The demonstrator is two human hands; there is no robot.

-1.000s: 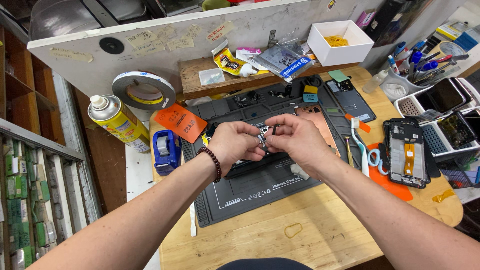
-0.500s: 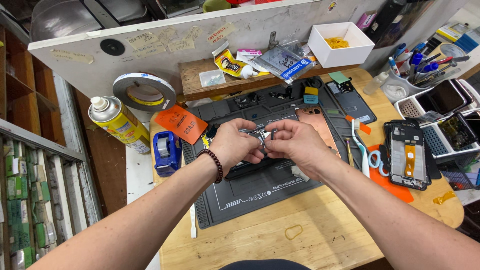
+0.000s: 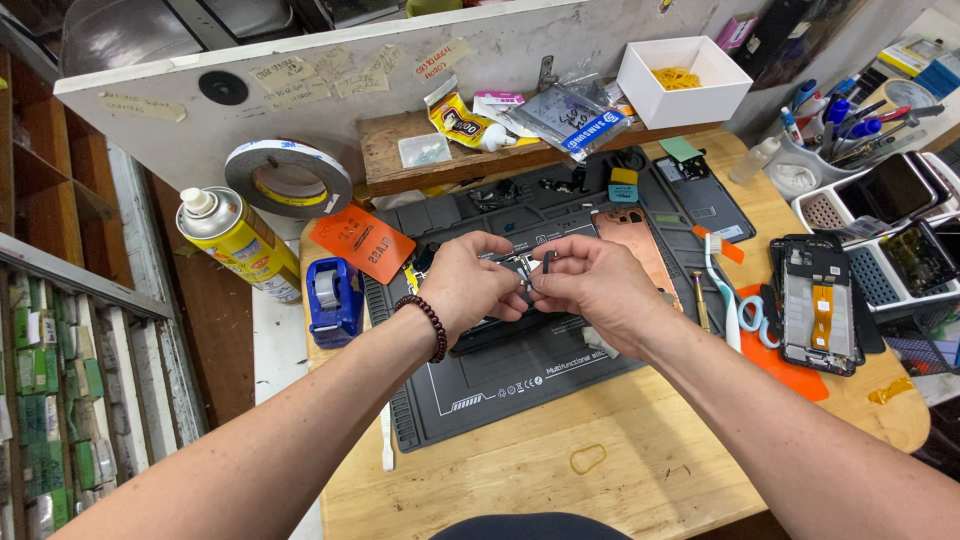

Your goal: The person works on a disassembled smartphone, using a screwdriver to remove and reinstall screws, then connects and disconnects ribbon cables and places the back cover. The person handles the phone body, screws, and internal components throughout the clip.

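I see both hands meeting at the centre of the frame, above the dark grey repair mat (image 3: 520, 385). My left hand (image 3: 470, 290) is curled with its fingertips pinched on a small metal-and-black phone part (image 3: 518, 266), and my right hand (image 3: 590, 285) pinches the same part from the other side, thumb and forefinger closed on a thin dark piece standing up from it. The part hangs in the air between the two hands, just over the mat.

I judge it light, thin and fragile, probably stiff at its metal frame and easily bent or torn where any ribbon runs. Its edges look like the safe place to hold it; flat faces and connectors are better left alone.

Much of it is covered by my fingers, so I cannot tell its full shape or what exactly the upright piece is. A dark device lies under my left hand, mostly hidden. To the right lie a copper-coloured back cover (image 3: 632, 245) and an opened phone (image 3: 815, 305); at the left, a yellow spray can (image 3: 240, 240) and a blue tape dispenser (image 3: 333, 295).
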